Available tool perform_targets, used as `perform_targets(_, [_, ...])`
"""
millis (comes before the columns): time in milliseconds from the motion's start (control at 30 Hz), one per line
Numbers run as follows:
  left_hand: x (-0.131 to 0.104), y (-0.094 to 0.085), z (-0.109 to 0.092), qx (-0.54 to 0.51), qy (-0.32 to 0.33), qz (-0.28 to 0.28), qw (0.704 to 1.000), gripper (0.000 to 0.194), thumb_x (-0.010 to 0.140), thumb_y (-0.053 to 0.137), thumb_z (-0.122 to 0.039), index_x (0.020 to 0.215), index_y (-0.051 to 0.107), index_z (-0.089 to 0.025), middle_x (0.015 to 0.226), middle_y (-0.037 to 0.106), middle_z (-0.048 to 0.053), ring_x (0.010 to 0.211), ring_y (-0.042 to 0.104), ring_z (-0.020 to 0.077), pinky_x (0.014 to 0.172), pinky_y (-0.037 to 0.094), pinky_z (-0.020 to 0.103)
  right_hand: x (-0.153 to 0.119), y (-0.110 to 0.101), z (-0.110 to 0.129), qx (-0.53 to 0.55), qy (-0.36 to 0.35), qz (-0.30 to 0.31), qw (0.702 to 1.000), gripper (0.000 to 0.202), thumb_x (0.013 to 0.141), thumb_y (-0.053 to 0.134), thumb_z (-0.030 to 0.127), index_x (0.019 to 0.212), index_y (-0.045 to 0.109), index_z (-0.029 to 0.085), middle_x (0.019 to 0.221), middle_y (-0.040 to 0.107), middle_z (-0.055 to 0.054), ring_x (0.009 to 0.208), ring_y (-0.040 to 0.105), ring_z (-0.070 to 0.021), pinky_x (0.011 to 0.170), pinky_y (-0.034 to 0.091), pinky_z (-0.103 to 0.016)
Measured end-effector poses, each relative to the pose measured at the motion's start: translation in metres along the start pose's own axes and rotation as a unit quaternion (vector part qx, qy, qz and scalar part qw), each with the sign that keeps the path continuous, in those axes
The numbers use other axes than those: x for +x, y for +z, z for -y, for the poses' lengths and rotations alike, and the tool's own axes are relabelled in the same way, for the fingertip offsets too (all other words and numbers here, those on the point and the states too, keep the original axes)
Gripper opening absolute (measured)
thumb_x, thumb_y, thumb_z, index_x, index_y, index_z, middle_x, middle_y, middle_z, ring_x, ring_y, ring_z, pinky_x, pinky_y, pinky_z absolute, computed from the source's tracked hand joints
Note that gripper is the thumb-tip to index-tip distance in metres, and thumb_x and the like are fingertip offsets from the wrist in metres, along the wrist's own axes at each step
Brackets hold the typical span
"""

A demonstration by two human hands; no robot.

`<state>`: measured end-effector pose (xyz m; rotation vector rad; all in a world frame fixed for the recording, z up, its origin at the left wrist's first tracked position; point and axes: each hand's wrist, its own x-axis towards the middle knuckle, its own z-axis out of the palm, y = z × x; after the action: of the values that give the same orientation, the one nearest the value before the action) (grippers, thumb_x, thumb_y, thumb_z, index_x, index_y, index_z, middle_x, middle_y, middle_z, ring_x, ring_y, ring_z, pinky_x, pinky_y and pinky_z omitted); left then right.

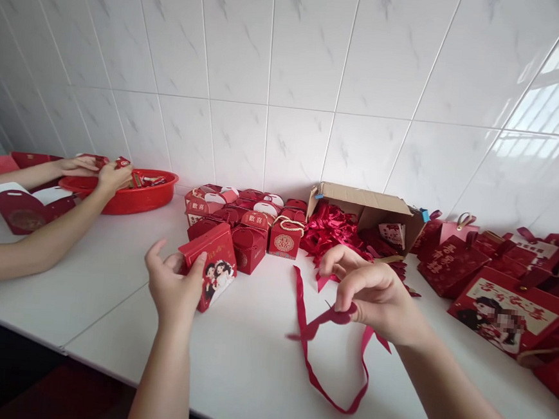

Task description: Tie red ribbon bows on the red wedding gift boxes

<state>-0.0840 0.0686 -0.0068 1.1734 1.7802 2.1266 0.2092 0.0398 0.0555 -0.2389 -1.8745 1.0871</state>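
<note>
My left hand (175, 286) is closed around a small red gift box (220, 263), its thumb on the front that shows a cartoon bridal couple. The box is tilted and held over the white table. To the right, my right hand (374, 294) pinches a dark red ribbon (305, 360) between thumb and fingers. A long loop of this ribbon hangs below the hand, and a thin flat red piece (329, 318) sticks out leftward from the fingertips. Behind the hands stand several finished-looking red boxes (249, 241), close together.
An open cardboard box (367, 197) on its side spills red ribbons (331, 230). Several red gift bags (513, 312) crowd the right side. At left, another person's hands (112, 174) work over a red basin (145, 196), with an open red box (27, 212) nearby. A tiled wall (301, 63) rises behind.
</note>
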Motion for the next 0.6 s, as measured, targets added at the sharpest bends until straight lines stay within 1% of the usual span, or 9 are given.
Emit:
perform_targets(67, [-0.013, 0.007, -0.013, -0.038, -0.029, 0.031, 0.998, 0.071, 0.072, 0.071, -0.019, 0.134, 0.036, -0.021, 0.097, 0.069, 0.009, 0.089, 0.069, 0.0239, 0.088, 0.052, 0.047, 0.001, 0.001, -0.002, -0.017, 0.012, -0.020, 1.000, 0.006, 0.074, 0.076, 0.022, 0.075, 0.074, 0.028, 0.121, 0.055, -0.003, 0.099, 0.058, -0.0188, 0.083, 0.051, -0.037])
perform_targets(133, [-0.034, 0.015, -0.035, -0.131, 0.004, 0.101, 0.986, 0.073, 0.076, 0.069, -0.019, 0.138, 0.031, -0.023, 0.097, 0.071, 0.008, 0.089, 0.070, 0.0216, 0.088, 0.053, 0.043, 0.003, 0.004, -0.005, -0.045, 0.030, -0.046, 0.998, 0.006, 0.073, 0.077, 0.023, 0.073, 0.073, 0.028, 0.133, 0.050, -0.001, 0.121, 0.049, -0.0237, 0.094, 0.048, -0.040])
perform_targets(200, [-0.057, 0.022, -0.058, -0.200, 0.035, 0.170, 0.964, 0.077, 0.078, 0.070, -0.023, 0.142, 0.026, -0.025, 0.106, 0.070, 0.011, 0.094, 0.070, 0.0217, 0.088, 0.054, 0.040, 0.004, 0.007, -0.010, -0.080, 0.036, -0.083, 0.993, 0.005, 0.073, 0.078, 0.024, 0.073, 0.074, 0.027, 0.138, 0.048, -0.001, 0.136, 0.034, -0.0248, 0.108, 0.037, -0.042])
perform_targets(267, [-0.077, 0.028, -0.075, -0.230, 0.053, 0.203, 0.950, 0.078, 0.081, 0.068, -0.026, 0.145, 0.023, -0.028, 0.112, 0.069, 0.012, 0.098, 0.069, 0.0222, 0.088, 0.055, 0.038, 0.005, 0.010, -0.015, -0.093, 0.029, -0.118, 0.988, 0.005, 0.072, 0.078, 0.026, 0.075, 0.074, 0.026, 0.137, 0.049, -0.002, 0.137, 0.032, -0.0246, 0.113, 0.030, -0.043])
perform_targets(367, [-0.098, 0.030, -0.090, -0.254, 0.067, 0.211, 0.942, 0.075, 0.082, 0.067, -0.026, 0.144, 0.026, -0.030, 0.113, 0.069, 0.010, 0.098, 0.069, 0.0222, 0.086, 0.057, 0.036, 0.005, 0.013, -0.019, -0.088, 0.009, -0.150, 0.985, 0.006, 0.073, 0.078, 0.027, 0.077, 0.074, 0.027, 0.127, 0.056, -0.003, 0.129, 0.044, -0.0241, 0.109, 0.038, -0.041])
perform_targets(433, [-0.104, 0.030, -0.092, -0.259, 0.059, 0.220, 0.939, 0.060, 0.082, 0.067, -0.026, 0.136, 0.041, -0.029, 0.113, 0.069, 0.008, 0.095, 0.070, 0.0211, 0.083, 0.058, 0.033, 0.003, 0.013, -0.018, -0.097, -0.010, -0.163, 0.982, 0.006, 0.073, 0.077, 0.026, 0.078, 0.074, 0.028, 0.123, 0.057, -0.003, 0.126, 0.047, -0.0233, 0.107, 0.040, -0.040])
perform_targets(500, [-0.107, 0.029, -0.092, -0.262, 0.049, 0.240, 0.933, 0.035, 0.083, 0.066, -0.026, 0.117, 0.059, -0.025, 0.105, 0.071, 0.006, 0.089, 0.070, 0.0184, 0.079, 0.058, 0.027, 0.002, 0.013, -0.015, -0.111, -0.025, -0.173, 0.978, 0.007, 0.074, 0.077, 0.023, 0.078, 0.074, 0.028, 0.124, 0.055, -0.003, 0.127, 0.045, -0.0225, 0.107, 0.040, -0.039])
perform_targets(567, [-0.107, 0.028, -0.090, -0.259, 0.050, 0.253, 0.931, 0.014, 0.084, 0.065, -0.026, 0.097, 0.067, -0.022, 0.093, 0.071, 0.003, 0.082, 0.069, 0.0150, 0.073, 0.057, 0.022, 0.001, 0.013, -0.013, -0.121, -0.030, -0.175, 0.977, 0.008, 0.074, 0.077, 0.022, 0.078, 0.074, 0.028, 0.124, 0.054, -0.004, 0.127, 0.044, -0.0221, 0.106, 0.041, -0.039])
perform_targets(600, [-0.106, 0.028, -0.090, -0.259, 0.058, 0.251, 0.931, 0.009, 0.084, 0.065, -0.026, 0.091, 0.067, -0.021, 0.090, 0.069, 0.002, 0.081, 0.067, 0.0138, 0.071, 0.056, 0.020, 0.001, 0.012, -0.011, -0.125, -0.031, -0.175, 0.976, 0.009, 0.074, 0.077, 0.021, 0.078, 0.074, 0.028, 0.124, 0.054, -0.004, 0.127, 0.045, -0.0223, 0.105, 0.041, -0.039])
